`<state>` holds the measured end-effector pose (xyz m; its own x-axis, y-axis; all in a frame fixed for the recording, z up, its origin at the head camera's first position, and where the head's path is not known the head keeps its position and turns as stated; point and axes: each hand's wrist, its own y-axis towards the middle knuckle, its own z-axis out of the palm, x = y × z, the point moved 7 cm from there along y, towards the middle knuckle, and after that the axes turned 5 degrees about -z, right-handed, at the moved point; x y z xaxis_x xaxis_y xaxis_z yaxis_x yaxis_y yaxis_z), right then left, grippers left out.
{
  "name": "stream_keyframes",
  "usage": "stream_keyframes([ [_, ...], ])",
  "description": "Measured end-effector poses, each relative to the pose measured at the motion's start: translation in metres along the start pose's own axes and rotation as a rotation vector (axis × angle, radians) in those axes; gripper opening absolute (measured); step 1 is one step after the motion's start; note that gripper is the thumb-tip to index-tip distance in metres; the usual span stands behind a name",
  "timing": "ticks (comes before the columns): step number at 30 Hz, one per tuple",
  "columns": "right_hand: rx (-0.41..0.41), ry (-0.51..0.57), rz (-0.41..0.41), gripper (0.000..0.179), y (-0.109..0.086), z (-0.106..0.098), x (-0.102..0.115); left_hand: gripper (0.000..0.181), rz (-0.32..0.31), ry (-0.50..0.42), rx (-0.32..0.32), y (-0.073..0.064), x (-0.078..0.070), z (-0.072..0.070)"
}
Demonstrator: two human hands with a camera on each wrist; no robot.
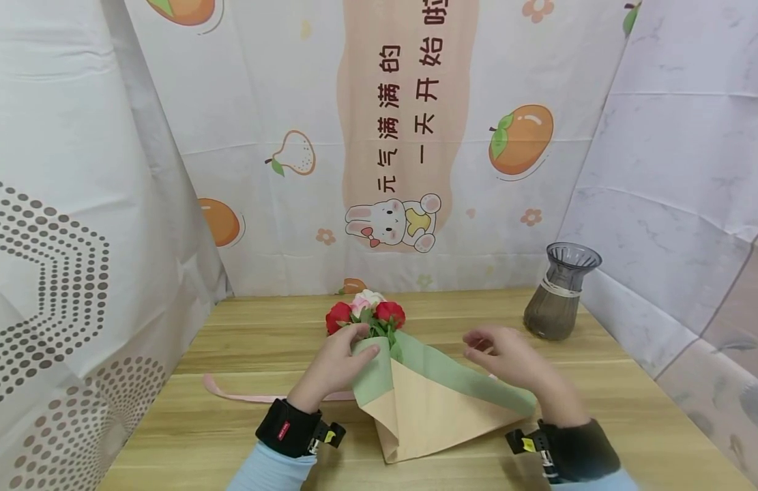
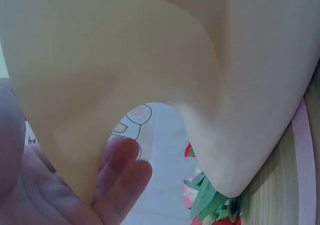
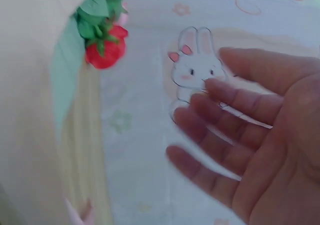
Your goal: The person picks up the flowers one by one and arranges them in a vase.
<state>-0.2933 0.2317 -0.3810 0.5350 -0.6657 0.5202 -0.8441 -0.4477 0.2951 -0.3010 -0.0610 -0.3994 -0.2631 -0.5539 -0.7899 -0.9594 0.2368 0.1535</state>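
Note:
A bunch of artificial flowers lies on the table, red roses (image 1: 390,314) beside a pink-and-white bloom (image 1: 367,301). Wrapping paper (image 1: 436,412), beige with a green border, covers their stems, which are mostly hidden. My left hand (image 1: 337,365) grips the folded left flap close below the blooms; in the left wrist view the paper (image 2: 125,50) runs between thumb and fingers (image 2: 122,190). My right hand (image 1: 507,354) is over the paper's spread right side, holding nothing. Its fingers (image 3: 220,147) are apart and loosely bent in the right wrist view.
Pink ribbon (image 1: 250,397) stretches across the wooden table (image 1: 250,348) and passes under the paper. A smoky glass vase (image 1: 552,310) with a pale band round its neck stands at the back right. Printed cloth (image 1: 280,225) hangs behind and at both sides.

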Motion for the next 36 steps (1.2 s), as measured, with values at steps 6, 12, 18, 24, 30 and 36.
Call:
stream_keyframes([
  [6,-0.017,0.159,-0.009,0.024,0.009,0.019,0.006,0.043,0.028,0.018,0.015,0.0,0.001,0.002],
  [12,-0.03,0.221,-0.019,0.025,0.015,0.029,0.012,0.038,0.05,0.021,0.014,0.0,-0.001,0.002],
  [18,-0.022,0.237,-0.001,0.021,0.016,0.034,0.015,0.031,0.05,0.026,0.026,-0.001,0.0,0.003],
  [24,-0.012,0.235,-0.007,0.021,0.016,0.035,0.015,0.027,0.071,0.026,0.025,-0.001,-0.002,0.002],
  [30,-0.009,0.234,0.001,0.022,0.015,0.035,0.014,0.027,0.088,0.011,0.036,-0.003,-0.003,-0.001],
  [36,-0.023,0.223,-0.002,0.022,0.015,0.035,0.016,0.025,0.093,-0.001,0.034,-0.004,-0.002,-0.007],
])
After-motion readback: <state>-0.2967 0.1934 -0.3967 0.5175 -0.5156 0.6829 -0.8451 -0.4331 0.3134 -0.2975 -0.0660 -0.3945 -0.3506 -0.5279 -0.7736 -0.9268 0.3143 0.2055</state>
